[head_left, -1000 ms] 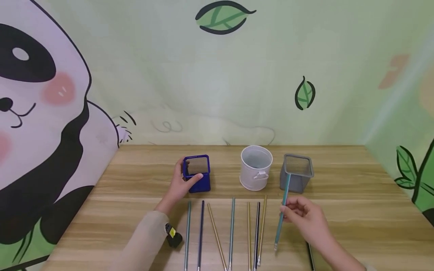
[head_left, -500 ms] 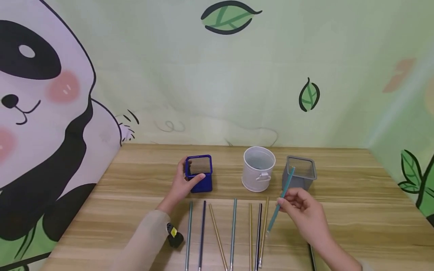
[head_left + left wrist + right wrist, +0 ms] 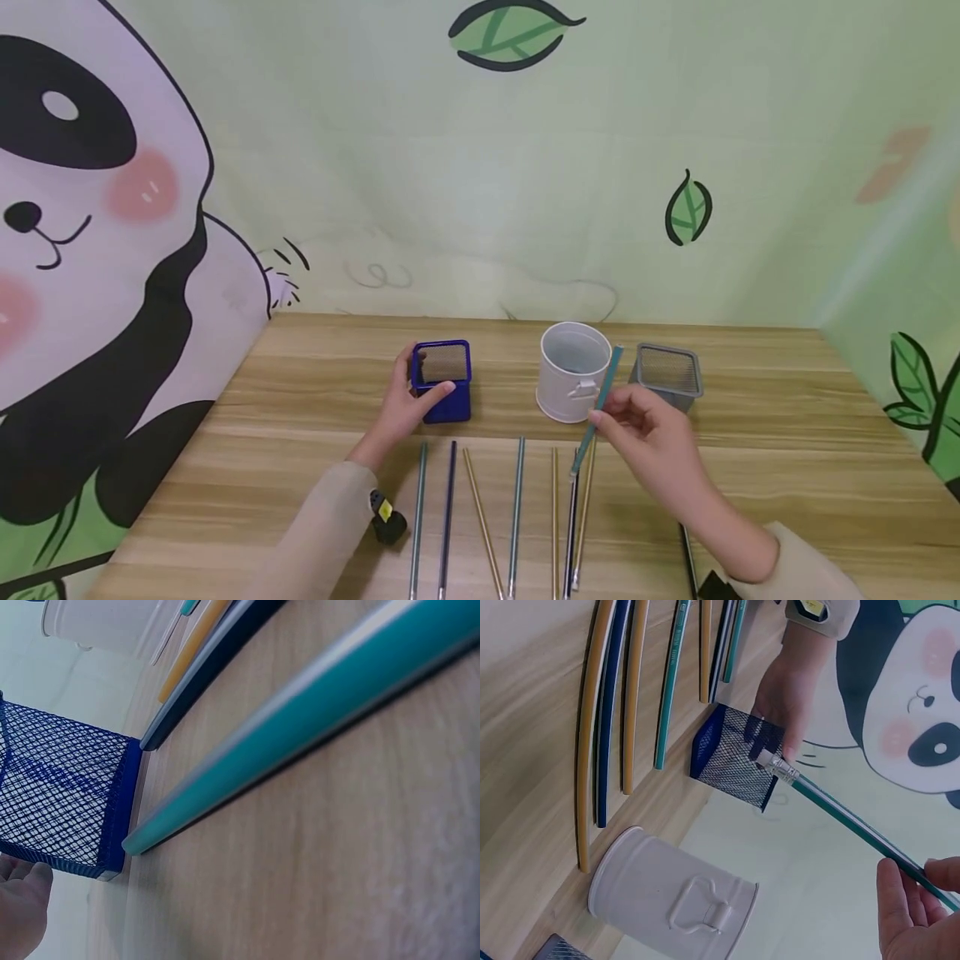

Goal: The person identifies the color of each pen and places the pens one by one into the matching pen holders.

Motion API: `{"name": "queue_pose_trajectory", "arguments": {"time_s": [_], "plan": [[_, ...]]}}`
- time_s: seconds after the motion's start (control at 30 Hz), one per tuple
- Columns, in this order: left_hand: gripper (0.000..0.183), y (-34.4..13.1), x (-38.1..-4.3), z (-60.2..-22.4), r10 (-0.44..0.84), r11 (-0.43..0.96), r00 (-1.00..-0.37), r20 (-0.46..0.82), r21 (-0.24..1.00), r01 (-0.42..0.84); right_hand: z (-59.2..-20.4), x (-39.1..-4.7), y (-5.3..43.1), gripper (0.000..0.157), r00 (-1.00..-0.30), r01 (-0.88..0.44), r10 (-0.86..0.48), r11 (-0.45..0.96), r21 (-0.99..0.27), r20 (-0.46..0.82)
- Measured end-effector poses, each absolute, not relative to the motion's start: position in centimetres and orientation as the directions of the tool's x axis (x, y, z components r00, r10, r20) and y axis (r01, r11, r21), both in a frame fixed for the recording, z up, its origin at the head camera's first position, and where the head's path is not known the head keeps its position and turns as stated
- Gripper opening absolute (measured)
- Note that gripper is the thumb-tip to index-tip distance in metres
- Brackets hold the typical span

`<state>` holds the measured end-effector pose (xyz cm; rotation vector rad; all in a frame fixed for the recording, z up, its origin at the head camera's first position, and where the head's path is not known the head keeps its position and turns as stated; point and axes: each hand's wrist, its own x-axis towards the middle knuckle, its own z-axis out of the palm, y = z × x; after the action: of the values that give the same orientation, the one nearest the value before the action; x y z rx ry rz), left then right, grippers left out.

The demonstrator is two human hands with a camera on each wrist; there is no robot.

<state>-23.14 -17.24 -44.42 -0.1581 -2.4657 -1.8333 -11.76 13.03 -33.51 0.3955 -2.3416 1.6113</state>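
Observation:
My left hand (image 3: pixel 401 412) grips a blue mesh pen holder (image 3: pixel 450 404) at its left side, thumb over the front rim. The holder stands upright at the back left of the table; in the left wrist view its mesh wall (image 3: pixel 64 787) shows beside a few fingertips (image 3: pixel 39 879). Between thumb and fingers, my right hand (image 3: pixel 652 446) pinches a teal pencil (image 3: pixel 606 382) in the air. It slants, its eraser end low and to the left, its other end overlapping the white bucket's (image 3: pixel 558 387) right edge in the head view. The metal eraser band (image 3: pixel 778 767) shows plainly in the right wrist view.
A grey mesh pen holder (image 3: pixel 671 375) stands right of the bucket. Several teal, dark and gold pencils lie in front, among them a teal pencil (image 3: pixel 516 517) and a gold pencil (image 3: pixel 482 517). Another black pencil (image 3: pixel 686 558) lies under my right forearm.
My right hand has moved left with the teal pencil, from in front of the grey holder to in front of the bucket's right side. The left hand keeps its grip on the blue holder.

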Motion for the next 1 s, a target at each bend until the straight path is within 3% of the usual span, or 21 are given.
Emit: {"name": "queue_pose_trajectory", "arguments": {"time_s": [1.0], "plan": [[0.088, -17.1, -23.2, -44.4, 0.036, 0.279, -0.993, 0.115, 0.953, 0.12, -30.9, -16.6, 6.5, 0.013, -0.805, -0.59, -0.16, 0.309, -0.746, 0.571]]}}
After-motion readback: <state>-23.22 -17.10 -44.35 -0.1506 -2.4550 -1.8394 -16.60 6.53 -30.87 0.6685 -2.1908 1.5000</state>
